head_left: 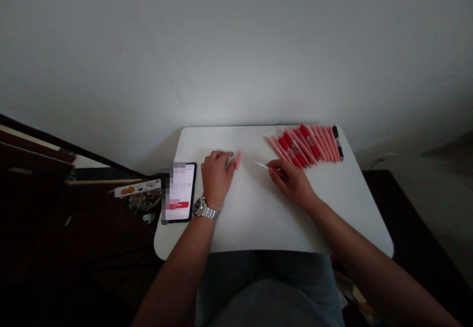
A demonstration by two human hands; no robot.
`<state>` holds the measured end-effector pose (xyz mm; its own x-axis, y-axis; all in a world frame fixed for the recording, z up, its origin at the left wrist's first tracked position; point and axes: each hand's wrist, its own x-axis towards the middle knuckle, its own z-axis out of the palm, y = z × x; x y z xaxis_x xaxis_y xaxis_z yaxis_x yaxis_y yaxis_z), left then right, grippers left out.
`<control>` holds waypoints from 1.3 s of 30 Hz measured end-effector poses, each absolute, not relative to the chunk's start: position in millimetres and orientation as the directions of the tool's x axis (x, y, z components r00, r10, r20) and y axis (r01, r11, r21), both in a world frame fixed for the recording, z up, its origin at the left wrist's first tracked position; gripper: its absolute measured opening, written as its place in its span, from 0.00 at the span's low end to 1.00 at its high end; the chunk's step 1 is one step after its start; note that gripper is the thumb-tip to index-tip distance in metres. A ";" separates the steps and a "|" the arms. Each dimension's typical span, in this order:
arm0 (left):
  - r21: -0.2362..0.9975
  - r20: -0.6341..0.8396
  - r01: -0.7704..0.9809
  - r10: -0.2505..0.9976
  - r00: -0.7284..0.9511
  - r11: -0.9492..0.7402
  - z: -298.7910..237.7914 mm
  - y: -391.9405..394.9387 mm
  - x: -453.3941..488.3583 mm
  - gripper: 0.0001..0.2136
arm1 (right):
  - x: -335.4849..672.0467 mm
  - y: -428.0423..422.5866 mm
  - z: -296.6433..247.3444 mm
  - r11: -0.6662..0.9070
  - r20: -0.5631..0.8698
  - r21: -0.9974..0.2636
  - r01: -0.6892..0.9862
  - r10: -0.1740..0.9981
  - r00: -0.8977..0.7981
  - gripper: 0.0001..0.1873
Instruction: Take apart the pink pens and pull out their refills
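Observation:
My left hand (217, 176), with a metal watch on its wrist, rests on the white table with curled fingers. At its thumb and index fingertips is a short pink pen barrel (238, 160), which they seem to pinch. My right hand (291, 181) is closed on a thin whitish stick (261, 164) that looks like a pen refill. Its tip points left toward the pink barrel, with a gap between them. Beyond my right hand lies a row of pink pens (325, 142), with several red pens (310, 142) among them and a black pen (337, 143) at the right end.
A phone (181, 194) with a lit screen lies at the left edge of the white table (258, 218). A pale wall (236, 60) stands behind the table. To the left, a box (138, 188) and clutter sit lower down in the dark.

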<state>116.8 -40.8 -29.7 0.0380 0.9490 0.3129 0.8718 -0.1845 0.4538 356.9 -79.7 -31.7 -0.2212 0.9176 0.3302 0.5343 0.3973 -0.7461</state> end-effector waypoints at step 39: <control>0.482 0.348 0.852 0.937 0.028 -0.204 -24.3 -42.9 116.9 0.12 | 355.3 -79.5 -30.8 0.382 0.319 -0.767 0.516 0.924 -0.211 0.08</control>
<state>116.9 -42.9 -24.3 0.0282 0.9372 0.3475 0.8519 -0.2044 0.4822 355.3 -79.5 -30.8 -0.2114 0.9240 0.3185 0.5158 0.3823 -0.7667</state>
